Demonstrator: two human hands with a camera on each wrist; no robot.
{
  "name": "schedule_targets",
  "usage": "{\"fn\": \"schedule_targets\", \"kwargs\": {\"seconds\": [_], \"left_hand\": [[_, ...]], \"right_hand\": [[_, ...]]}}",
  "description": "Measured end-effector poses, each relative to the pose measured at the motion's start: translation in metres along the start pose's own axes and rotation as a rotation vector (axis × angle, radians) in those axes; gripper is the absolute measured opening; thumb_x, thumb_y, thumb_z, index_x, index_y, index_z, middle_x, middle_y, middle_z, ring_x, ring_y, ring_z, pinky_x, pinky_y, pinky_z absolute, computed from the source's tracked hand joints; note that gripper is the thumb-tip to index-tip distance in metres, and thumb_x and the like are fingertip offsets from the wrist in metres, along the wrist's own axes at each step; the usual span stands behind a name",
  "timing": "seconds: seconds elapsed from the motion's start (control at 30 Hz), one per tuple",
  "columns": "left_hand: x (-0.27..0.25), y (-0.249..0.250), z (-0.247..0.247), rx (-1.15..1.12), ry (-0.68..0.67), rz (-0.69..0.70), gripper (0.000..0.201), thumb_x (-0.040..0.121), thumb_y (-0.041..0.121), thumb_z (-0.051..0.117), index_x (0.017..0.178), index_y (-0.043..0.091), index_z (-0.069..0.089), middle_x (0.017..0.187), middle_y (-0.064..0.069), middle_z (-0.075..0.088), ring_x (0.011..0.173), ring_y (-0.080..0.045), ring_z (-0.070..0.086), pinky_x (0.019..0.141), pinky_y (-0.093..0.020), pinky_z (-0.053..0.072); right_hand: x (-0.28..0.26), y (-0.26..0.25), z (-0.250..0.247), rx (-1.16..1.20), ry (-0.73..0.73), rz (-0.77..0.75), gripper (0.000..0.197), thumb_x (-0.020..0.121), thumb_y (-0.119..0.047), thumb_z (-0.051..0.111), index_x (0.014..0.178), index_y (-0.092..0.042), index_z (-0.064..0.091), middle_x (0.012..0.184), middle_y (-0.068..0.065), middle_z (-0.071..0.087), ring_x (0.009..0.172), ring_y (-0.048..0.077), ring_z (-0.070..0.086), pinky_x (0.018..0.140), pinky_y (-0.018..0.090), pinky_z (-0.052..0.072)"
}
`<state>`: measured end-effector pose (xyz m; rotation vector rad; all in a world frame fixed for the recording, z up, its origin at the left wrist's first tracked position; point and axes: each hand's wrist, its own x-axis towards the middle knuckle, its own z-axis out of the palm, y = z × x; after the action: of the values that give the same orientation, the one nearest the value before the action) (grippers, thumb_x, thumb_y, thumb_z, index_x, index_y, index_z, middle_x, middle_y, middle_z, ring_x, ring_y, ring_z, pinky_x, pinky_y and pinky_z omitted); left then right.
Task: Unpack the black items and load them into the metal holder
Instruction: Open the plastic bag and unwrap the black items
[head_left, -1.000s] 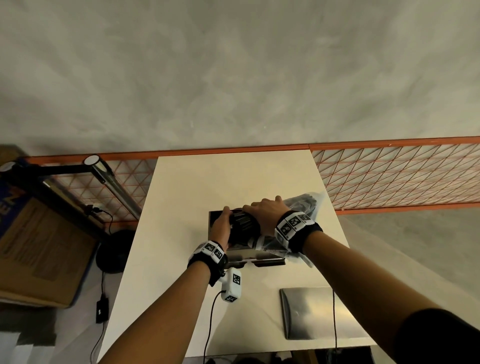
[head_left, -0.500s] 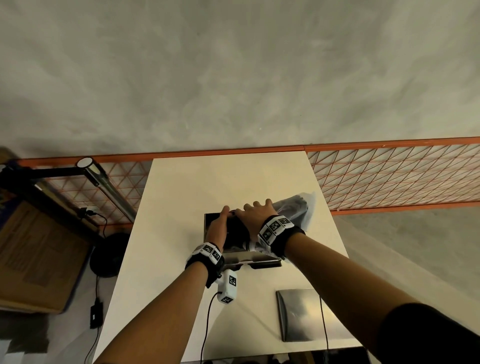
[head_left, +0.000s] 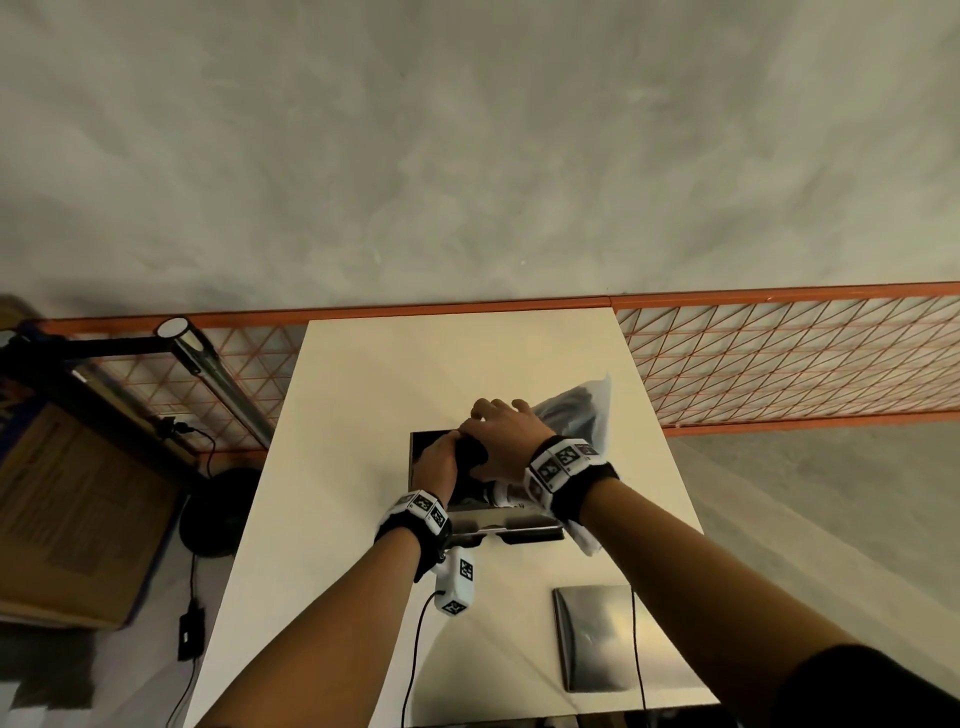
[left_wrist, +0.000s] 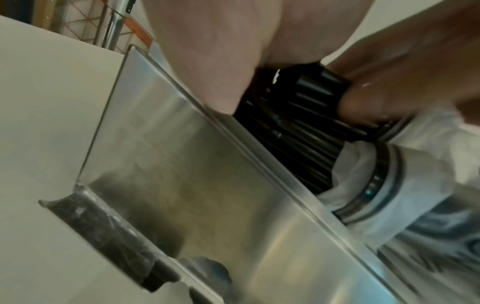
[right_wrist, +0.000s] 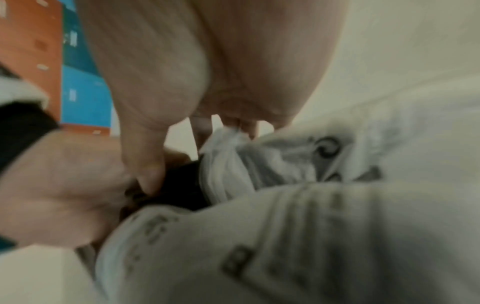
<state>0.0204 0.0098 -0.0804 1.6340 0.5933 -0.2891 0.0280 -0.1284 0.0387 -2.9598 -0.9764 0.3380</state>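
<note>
The metal holder (head_left: 431, 467) stands mid-table; its shiny side wall (left_wrist: 194, 174) fills the left wrist view. A bundle of black items (left_wrist: 298, 123) pokes out of a white plastic bag (head_left: 576, 410) and lies over the holder's open top. My left hand (head_left: 452, 447) grips the bare end of the bundle, thumb (left_wrist: 221, 82) on top. My right hand (head_left: 493, 415) reaches over from the right, its thumb (right_wrist: 148, 164) pinching the black items (right_wrist: 182, 185) at the mouth of the bag (right_wrist: 337, 226). The holder's inside is mostly hidden by the hands.
A flat metal plate (head_left: 592, 639) lies near the table's front edge, with a thin cable across it. A white tagged device (head_left: 457, 582) hangs by my left wrist. An orange mesh rack (head_left: 779, 358) runs behind the table. A lamp (head_left: 208, 364) and a cardboard box (head_left: 67, 509) stand at left.
Both hands have closed in over the holder, the right one sliding left. The bag's far end has tipped up and more of the black bundle is covered by the hands.
</note>
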Motion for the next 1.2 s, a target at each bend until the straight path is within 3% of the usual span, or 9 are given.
{"fn": "schedule_targets", "kwargs": {"seconds": [0.1,0.2,0.33,0.43,0.5,0.73,0.9,1.0,1.2], "left_hand": [[-0.001,0.002,0.002,0.054,0.054,-0.025,0.046,0.087,0.053,0.051,0.101,0.019,0.078,0.108,-0.007,0.075,0.104,-0.031,0.066,0.102,-0.047,0.05],[0.004,-0.001,0.003,0.024,0.059,-0.051,0.055,0.081,0.057,0.05,0.105,0.015,0.077,0.114,-0.008,0.074,0.109,-0.032,0.066,0.105,-0.048,0.049],[0.04,-0.029,0.005,0.006,0.074,-0.047,0.062,0.065,0.067,0.051,0.096,0.022,0.079,0.107,-0.006,0.076,0.104,-0.033,0.069,0.102,-0.052,0.052],[0.012,-0.009,0.006,0.034,0.084,-0.012,0.06,0.074,0.062,0.047,0.102,0.018,0.077,0.111,-0.007,0.074,0.107,-0.032,0.066,0.102,-0.05,0.05],[-0.001,-0.002,0.006,0.046,0.096,0.037,0.052,0.079,0.057,0.043,0.096,0.02,0.075,0.106,-0.006,0.074,0.104,-0.031,0.066,0.1,-0.049,0.05],[0.062,-0.056,0.007,0.031,0.115,0.046,0.058,0.075,0.065,0.042,0.1,0.023,0.074,0.108,-0.007,0.073,0.108,-0.034,0.066,0.102,-0.056,0.049],[0.015,-0.016,0.002,0.128,0.092,0.035,0.043,0.101,0.04,0.043,0.122,0.015,0.071,0.126,-0.013,0.069,0.118,-0.034,0.063,0.104,-0.048,0.05],[0.016,-0.017,0.002,0.093,0.098,-0.019,0.046,0.087,0.055,0.046,0.095,0.021,0.077,0.112,-0.01,0.074,0.108,-0.034,0.066,0.102,-0.05,0.05],[-0.028,0.013,0.004,0.246,0.121,0.039,0.047,0.109,0.036,0.036,0.119,0.003,0.068,0.125,-0.019,0.066,0.117,-0.038,0.059,0.09,-0.035,0.041]], "right_hand": [[-0.02,0.023,-0.007,0.146,0.287,0.106,0.044,0.093,-0.048,0.056,0.128,-0.022,0.06,0.136,0.004,0.051,0.123,0.025,0.05,0.111,0.046,0.032],[-0.046,0.053,-0.002,0.318,0.606,0.426,0.046,0.094,-0.047,0.055,0.133,-0.024,0.053,0.14,0.006,0.047,0.126,0.024,0.047,0.109,0.05,0.035],[-0.074,0.073,0.028,0.93,0.536,0.866,0.083,0.084,-0.068,0.058,0.149,-0.025,0.029,0.148,0.017,0.038,0.132,0.035,0.043,0.108,0.053,0.038],[-0.073,0.065,0.051,1.272,0.445,0.828,0.112,0.058,-0.09,0.061,0.146,-0.028,0.03,0.141,0.015,0.052,0.123,0.035,0.055,0.103,0.055,0.046],[-0.064,0.055,0.059,1.247,0.445,0.765,0.108,0.054,-0.093,0.061,0.136,-0.025,0.041,0.129,0.008,0.061,0.113,0.029,0.063,0.097,0.052,0.052],[-0.047,0.043,0.027,0.99,0.628,0.581,0.042,0.09,-0.055,0.06,0.113,-0.02,0.051,0.114,0.005,0.06,0.1,0.024,0.057,0.087,0.038,0.047],[-0.043,0.037,0.018,0.809,0.642,0.455,0.024,0.099,-0.033,0.054,0.101,-0.01,0.051,0.098,0.007,0.054,0.083,0.025,0.051,0.071,0.029,0.033],[-0.048,0.038,0.031,0.848,0.602,0.501,0.022,0.1,-0.032,0.05,0.105,-0.011,0.051,0.101,0.009,0.057,0.089,0.03,0.055,0.073,0.033,0.038],[-0.062,0.043,0.041,1.085,0.572,0.702,0.05,0.098,-0.045,0.051,0.14,-0.026,0.031,0.131,0.013,0.059,0.113,0.039,0.058,0.089,0.04,0.047]]}}
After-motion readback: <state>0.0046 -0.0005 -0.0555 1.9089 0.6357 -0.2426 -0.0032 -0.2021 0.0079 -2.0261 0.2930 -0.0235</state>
